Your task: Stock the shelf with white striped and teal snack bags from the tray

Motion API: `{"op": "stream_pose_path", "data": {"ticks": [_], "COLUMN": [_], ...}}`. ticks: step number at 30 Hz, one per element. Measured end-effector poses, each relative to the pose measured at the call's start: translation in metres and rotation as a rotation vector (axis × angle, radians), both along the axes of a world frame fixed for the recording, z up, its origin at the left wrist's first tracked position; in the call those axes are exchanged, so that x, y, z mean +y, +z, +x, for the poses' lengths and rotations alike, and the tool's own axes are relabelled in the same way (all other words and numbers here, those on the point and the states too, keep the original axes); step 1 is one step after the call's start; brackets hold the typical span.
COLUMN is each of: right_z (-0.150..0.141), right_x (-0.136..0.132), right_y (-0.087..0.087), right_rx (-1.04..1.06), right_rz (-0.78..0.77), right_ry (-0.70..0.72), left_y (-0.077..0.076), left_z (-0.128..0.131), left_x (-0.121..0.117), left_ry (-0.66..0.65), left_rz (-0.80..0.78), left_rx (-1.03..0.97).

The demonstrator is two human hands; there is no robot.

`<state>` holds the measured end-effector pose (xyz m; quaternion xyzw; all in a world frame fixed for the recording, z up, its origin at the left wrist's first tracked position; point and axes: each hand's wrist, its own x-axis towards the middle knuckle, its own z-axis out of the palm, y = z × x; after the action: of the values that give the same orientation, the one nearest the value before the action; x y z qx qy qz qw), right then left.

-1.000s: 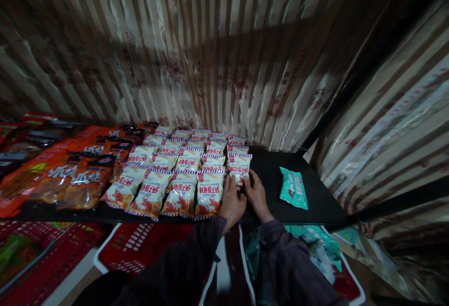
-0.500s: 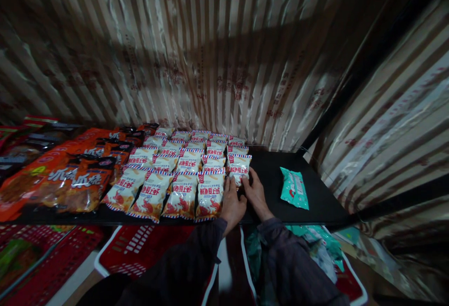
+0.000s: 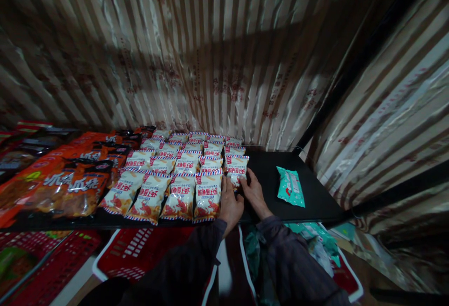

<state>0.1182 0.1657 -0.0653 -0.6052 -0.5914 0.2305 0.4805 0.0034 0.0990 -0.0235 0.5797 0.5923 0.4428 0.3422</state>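
Rows of white snack bags [image 3: 208,198] with striped blue-and-red ends and red lettering lie on a black shelf [image 3: 261,175]. At the right end of the rows, both my hands are at the lower end of one white snack bag [image 3: 236,166]. My left hand [image 3: 231,205] has its fingers against that bag's lower left, beside the front-row bag. My right hand [image 3: 255,194] touches its lower right side with bent fingers. The bag lies between my fingertips, which partly cover its bottom edge. A single teal snack bag [image 3: 291,186] lies apart, to the right.
Orange-and-black snack bags [image 3: 75,186] fill the shelf's left side. Below the front edge are red baskets [image 3: 147,245], the right one holding teal bags [image 3: 312,233]. A striped curtain [image 3: 196,62] hangs behind, and a dark post [image 3: 329,100] rises at the right.
The view has shifted slightly. Both hands remain at the same white snack bag, with hardly any movement, and the bags keep their places.
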Motion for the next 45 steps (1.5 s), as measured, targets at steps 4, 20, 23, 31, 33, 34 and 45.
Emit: {"op": "stream_pose_path", "data": {"ticks": [4,20,23,31,33,34,45], "right_z": [0.004,0.006,0.008,0.038,0.053,0.062,0.115], "right_x": [-0.001,-0.055,-0.083,-0.144,-0.155,-0.16,-0.182], "right_y": [-0.002,0.026,0.032,0.016,0.015,0.017,0.001], "right_rx": [0.005,-0.025,-0.033,-0.139,-0.216,-0.254,-0.486], "right_rz": [-0.005,0.085,0.15,0.015,-0.01,-0.013,-0.188], "right_ry": [-0.032,0.008,0.06,0.129,0.19,0.215,0.317], "left_y": [-0.002,-0.003,-0.003,-0.011,-0.019,-0.023,-0.05], "left_z": [0.004,0.015,0.019,0.036,0.043,0.047,0.076], "left_x": [-0.004,-0.045,-0.062,-0.106,-0.115,-0.119,-0.164], "left_ry": [0.0,-0.121,-0.128,-0.267,-0.324,-0.348,-0.647], "left_rz": [0.011,-0.006,-0.019,-0.119,-0.175,-0.201,-0.322], "left_rx": [-0.024,-0.106,-0.14,-0.038,0.051,0.1,0.411]}}
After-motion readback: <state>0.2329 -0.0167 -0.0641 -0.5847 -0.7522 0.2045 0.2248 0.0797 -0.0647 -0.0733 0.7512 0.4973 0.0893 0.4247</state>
